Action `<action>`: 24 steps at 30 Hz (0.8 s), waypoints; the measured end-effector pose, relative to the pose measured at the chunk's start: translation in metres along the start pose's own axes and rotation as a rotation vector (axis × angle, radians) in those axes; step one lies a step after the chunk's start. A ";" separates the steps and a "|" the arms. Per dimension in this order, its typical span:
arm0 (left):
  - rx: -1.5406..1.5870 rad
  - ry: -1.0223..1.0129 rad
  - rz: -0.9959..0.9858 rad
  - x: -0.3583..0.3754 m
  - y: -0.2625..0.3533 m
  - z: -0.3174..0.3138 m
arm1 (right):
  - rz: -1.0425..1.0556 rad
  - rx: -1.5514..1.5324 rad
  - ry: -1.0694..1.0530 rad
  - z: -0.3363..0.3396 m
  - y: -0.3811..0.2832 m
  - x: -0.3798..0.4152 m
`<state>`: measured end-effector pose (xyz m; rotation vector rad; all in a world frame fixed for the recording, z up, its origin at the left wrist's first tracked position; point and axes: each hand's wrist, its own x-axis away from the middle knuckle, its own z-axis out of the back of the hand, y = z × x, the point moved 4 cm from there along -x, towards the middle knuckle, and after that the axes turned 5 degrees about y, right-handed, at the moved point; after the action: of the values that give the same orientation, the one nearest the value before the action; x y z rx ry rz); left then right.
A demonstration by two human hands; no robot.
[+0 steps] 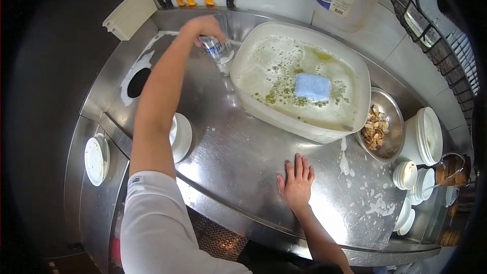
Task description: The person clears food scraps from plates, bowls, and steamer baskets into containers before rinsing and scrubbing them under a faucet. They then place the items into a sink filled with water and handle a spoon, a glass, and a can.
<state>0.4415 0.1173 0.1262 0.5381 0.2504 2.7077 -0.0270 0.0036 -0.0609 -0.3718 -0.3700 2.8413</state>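
Your left hand [207, 28] was curled closed round a printed glass [216, 48], which sat tilted near the back of the counter [243, 155], just left of the tub [289, 126]; whether its base touched the steel, you couldn't tell. Your right hand [296, 187] lay open and palm-down on the counter in front of the tub, fingers slightly spread, gripping nothing. A blue sponge [312, 87] sat in the tub's sudsy water, and a metal bowl [391, 144] stood just right of the tub.
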 end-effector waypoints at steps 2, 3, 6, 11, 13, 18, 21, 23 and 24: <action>0.018 -0.001 -0.055 0.035 0.008 0.008 | 0.001 -0.008 0.003 0.000 0.001 0.001; 0.034 -0.056 -0.073 0.050 0.006 0.003 | 0.002 -0.005 0.005 0.001 0.001 0.000; 0.003 -0.266 -0.107 0.100 0.004 -0.056 | 0.000 -0.011 0.008 0.002 0.001 0.003; 0.366 -0.274 -0.113 0.114 -0.018 -0.117 | -0.003 -0.018 0.009 -0.002 0.004 0.005; 0.369 -0.050 -0.066 0.084 -0.030 -0.094 | -0.002 -0.009 0.009 -0.003 0.004 0.005; -0.064 0.326 -0.221 -0.034 -0.030 -0.097 | 0.000 -0.037 0.032 0.000 0.002 0.002; -0.028 0.026 -0.104 -0.083 -0.033 -0.120 | -0.005 -0.017 0.039 -0.001 0.003 0.001; -0.018 -0.072 0.012 -0.100 -0.039 -0.132 | -0.007 -0.020 0.031 0.001 0.003 0.000; -0.014 -0.076 0.045 -0.097 -0.038 -0.136 | -0.008 -0.026 0.027 0.001 0.003 0.000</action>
<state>0.4828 0.1012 -0.0388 0.6479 0.2011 2.7233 -0.0282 0.0009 -0.0606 -0.4122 -0.4021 2.8230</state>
